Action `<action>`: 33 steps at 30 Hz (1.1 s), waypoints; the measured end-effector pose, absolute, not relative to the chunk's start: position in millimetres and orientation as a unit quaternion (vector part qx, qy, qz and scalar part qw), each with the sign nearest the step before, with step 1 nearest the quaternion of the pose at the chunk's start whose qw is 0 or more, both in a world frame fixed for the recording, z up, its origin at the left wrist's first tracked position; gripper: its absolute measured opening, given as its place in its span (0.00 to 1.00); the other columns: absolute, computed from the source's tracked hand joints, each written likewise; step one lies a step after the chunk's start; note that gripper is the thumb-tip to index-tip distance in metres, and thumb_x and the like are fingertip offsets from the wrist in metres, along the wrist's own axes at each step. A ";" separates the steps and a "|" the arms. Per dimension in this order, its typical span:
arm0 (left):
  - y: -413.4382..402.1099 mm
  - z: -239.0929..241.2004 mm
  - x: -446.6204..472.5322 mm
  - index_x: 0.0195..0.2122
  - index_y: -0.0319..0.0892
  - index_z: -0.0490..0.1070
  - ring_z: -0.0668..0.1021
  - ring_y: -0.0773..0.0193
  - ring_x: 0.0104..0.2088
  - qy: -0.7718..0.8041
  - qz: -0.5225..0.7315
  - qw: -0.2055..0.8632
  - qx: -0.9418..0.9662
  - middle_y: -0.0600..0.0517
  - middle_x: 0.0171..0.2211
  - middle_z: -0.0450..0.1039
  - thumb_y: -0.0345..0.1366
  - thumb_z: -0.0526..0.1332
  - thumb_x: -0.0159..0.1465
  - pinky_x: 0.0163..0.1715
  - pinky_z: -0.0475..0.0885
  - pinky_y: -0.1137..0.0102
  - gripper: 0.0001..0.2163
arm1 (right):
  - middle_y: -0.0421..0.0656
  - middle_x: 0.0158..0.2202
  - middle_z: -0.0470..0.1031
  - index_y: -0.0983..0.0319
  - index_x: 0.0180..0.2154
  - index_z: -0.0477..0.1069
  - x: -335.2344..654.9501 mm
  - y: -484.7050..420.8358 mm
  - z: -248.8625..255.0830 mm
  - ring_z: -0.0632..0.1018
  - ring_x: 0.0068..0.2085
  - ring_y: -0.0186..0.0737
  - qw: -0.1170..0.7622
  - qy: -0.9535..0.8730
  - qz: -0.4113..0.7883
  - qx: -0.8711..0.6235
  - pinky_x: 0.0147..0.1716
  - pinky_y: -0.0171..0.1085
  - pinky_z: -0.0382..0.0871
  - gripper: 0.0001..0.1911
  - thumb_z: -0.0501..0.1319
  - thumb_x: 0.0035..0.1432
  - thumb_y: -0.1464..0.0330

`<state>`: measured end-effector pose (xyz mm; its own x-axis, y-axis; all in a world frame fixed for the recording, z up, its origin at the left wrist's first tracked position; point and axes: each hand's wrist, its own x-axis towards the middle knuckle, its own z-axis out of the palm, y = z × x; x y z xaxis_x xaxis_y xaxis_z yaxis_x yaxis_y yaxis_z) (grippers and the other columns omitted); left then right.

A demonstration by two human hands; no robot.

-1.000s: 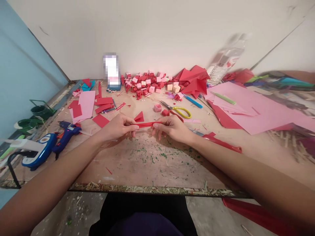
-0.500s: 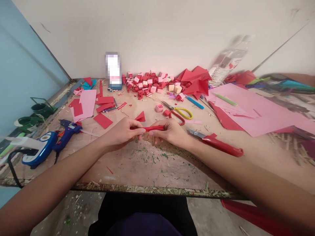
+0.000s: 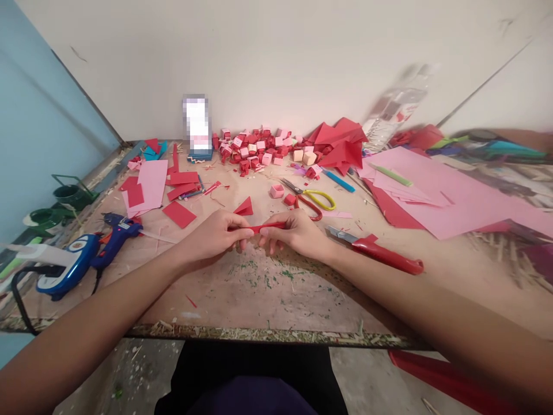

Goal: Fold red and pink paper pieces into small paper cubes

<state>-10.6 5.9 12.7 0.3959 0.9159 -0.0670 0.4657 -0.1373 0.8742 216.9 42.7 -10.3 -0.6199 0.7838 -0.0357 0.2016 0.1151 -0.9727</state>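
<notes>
Between my two hands, over the middle of the table, a narrow folded strip of red paper (image 3: 268,226) is stretched sideways. My left hand (image 3: 222,233) pinches its left end between thumb and fingers. The right end is pinched the same way by my right hand (image 3: 294,231), and the fingers cover much of the strip. Just behind my left hand lies a small red paper triangle (image 3: 244,206). Beyond my right hand are a pink paper box (image 3: 277,191), a small red paper piece (image 3: 290,199) and scissors (image 3: 317,199) with yellow and red handles.
A red-handled utility knife (image 3: 386,253) lies right of my right hand. At the left are a blue glue gun (image 3: 116,242) and cut red cards (image 3: 179,214). Small paper cubes (image 3: 250,148) are heaped by the wall; pink sheets (image 3: 440,196) and a bottle (image 3: 393,112) stand right.
Less of the red strip shows between my hands, and it looks narrower and flatter. Both hands keep their pinch. The whole view has shifted slightly.
</notes>
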 end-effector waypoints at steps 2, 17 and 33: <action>5.7 11.3 -11.1 0.28 0.41 0.78 0.74 0.68 0.25 0.484 0.257 0.451 0.704 0.54 0.25 0.77 0.38 0.61 0.68 0.29 0.66 0.73 0.13 | 0.48 0.33 0.85 0.66 0.34 0.83 217.7 43.3 -8.7 0.82 0.25 0.35 0.254 -0.705 0.565 -0.346 0.22 0.31 0.71 0.16 0.66 0.65 0.59; 1.9 10.3 -7.5 0.27 0.41 0.73 0.74 0.68 0.25 0.484 0.270 0.464 0.691 0.55 0.23 0.74 0.39 0.58 0.70 0.29 0.65 0.72 0.15 | 0.46 0.34 0.85 0.64 0.38 0.83 215.2 39.3 -9.1 0.83 0.26 0.36 0.280 -0.696 0.561 -0.350 0.22 0.32 0.72 0.12 0.67 0.63 0.62; 4.2 8.1 -7.0 0.29 0.40 0.76 0.71 0.67 0.27 0.463 0.278 0.467 0.700 0.55 0.26 0.74 0.39 0.62 0.68 0.31 0.63 0.70 0.12 | 0.47 0.30 0.84 0.66 0.33 0.84 215.9 42.8 -12.8 0.81 0.25 0.36 0.356 -0.580 0.658 -0.323 0.22 0.32 0.72 0.16 0.73 0.58 0.58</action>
